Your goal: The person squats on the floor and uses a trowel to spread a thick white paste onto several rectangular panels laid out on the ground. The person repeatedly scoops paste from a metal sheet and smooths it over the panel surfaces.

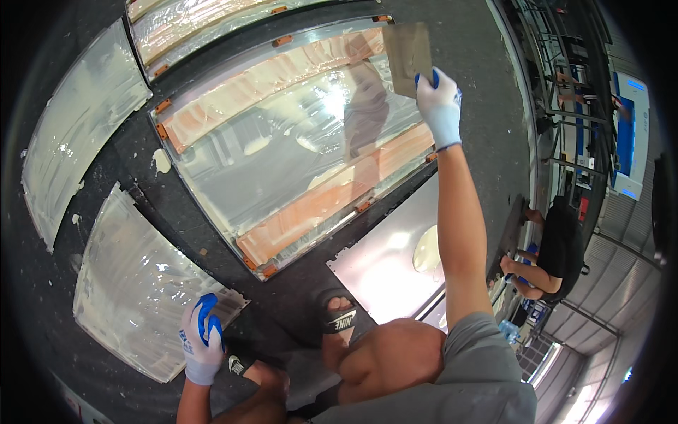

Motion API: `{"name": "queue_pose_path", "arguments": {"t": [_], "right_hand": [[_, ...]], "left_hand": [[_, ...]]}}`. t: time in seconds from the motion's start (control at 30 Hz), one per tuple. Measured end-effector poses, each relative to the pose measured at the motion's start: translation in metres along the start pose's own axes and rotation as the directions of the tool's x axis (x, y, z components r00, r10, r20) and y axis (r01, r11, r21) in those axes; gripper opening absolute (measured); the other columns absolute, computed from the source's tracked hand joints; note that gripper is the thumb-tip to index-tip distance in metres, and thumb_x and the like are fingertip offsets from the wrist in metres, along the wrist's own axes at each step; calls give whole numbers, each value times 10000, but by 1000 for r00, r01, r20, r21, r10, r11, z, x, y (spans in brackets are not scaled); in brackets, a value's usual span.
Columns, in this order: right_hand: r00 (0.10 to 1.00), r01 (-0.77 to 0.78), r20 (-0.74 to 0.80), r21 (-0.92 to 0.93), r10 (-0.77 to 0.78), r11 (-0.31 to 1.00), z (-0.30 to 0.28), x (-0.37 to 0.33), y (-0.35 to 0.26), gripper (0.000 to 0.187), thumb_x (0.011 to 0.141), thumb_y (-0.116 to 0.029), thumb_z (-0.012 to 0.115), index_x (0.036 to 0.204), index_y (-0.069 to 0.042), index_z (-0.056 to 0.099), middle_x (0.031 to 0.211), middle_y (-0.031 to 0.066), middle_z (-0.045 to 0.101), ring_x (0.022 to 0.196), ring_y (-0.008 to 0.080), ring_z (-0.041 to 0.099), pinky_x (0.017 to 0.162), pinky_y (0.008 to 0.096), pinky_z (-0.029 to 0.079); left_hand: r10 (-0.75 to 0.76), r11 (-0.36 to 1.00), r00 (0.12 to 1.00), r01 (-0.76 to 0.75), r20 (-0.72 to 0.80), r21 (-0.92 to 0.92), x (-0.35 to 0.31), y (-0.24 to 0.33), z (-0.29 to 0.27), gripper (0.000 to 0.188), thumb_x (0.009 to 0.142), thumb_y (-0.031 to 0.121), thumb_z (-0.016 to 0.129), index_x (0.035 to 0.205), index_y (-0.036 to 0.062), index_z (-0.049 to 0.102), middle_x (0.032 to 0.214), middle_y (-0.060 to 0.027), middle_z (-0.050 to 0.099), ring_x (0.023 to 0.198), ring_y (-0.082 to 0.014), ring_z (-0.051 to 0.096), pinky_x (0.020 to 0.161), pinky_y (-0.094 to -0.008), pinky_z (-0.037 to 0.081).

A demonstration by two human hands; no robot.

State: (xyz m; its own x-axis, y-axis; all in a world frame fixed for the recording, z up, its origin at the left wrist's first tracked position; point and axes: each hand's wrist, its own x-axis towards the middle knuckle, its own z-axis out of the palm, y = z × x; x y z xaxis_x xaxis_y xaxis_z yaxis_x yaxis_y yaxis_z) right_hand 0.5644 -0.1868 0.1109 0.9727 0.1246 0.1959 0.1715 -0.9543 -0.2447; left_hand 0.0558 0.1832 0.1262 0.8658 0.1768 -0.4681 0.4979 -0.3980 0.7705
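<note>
My right hand (439, 106), in a white glove with blue on the fingers, is stretched far forward and grips a flat rectangular spreader blade (407, 56). The blade is at the far right corner of a large panel (226, 177). Cream-coloured paste is smeared over that panel, and two orange-tinted bands (311, 205) run along its long sides. My left hand (203, 336), gloved alike, holds nothing that I can see; its fingers are loosely bent and apart. It is over the right end of a smaller paste-coated panel (134, 297), and I cannot tell whether it touches it.
Another coated panel (85, 134) lies at the far left, and part of one more (205, 28) shows beyond. A shiny white sheet (381, 275) with a cream puddle (426, 249) is by my sandalled foot (339, 318). A person in black (561, 240) crouches at right, near metal racks (575, 113).
</note>
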Motion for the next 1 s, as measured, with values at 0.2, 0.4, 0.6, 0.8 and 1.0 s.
{"name": "queue_pose_path", "arguments": {"t": [0.2,0.4,0.6,0.8,1.0], "right_hand": [[831,-541,347,690,436,481,42,28,4,171,903,-179,773,932,-18,723,815,55,696,632,158,650,541,310,522],[727,-586,489,807,482,65,43,-4,11,129,886,-97,802,951,-48,702,827,79,691,628,170,636,526,307,503],[844,-473,472,879,255,-65,62,15,-12,145,917,-84,809,1016,-29,719,900,66,706,776,182,690,627,294,558],[640,-560,511,822,574,-109,67,7,-16,269,902,-49,799,1143,-56,678,967,87,732,751,211,724,567,338,609],[732,-538,551,828,401,-156,71,9,-17,88,940,-67,773,1014,-56,726,947,85,708,809,217,693,659,349,598]], "left_hand": [[17,1000,1000,-17,-12,-5,-2,-3,0,406,1018,113,573,1400,-27,577,1408,-230,605,1277,-420,582,1123,-483,428],[61,997,997,-63,-51,-42,-8,-8,-1,428,1033,107,556,1430,-50,526,1423,-242,599,1297,-426,579,1139,-490,420],[89,994,996,-87,-22,64,-12,-14,-5,483,1048,105,542,1481,-77,434,1435,-260,593,1276,-397,611,1140,-477,429],[75,997,996,-76,-51,-31,-12,-11,-7,476,1062,108,527,1487,-78,419,1413,-259,609,1260,-389,621,1137,-466,431],[98,993,993,-101,-63,-55,-20,-16,-6,477,1067,115,522,1487,-84,411,1399,-255,626,1238,-398,629,1127,-465,438]]}}
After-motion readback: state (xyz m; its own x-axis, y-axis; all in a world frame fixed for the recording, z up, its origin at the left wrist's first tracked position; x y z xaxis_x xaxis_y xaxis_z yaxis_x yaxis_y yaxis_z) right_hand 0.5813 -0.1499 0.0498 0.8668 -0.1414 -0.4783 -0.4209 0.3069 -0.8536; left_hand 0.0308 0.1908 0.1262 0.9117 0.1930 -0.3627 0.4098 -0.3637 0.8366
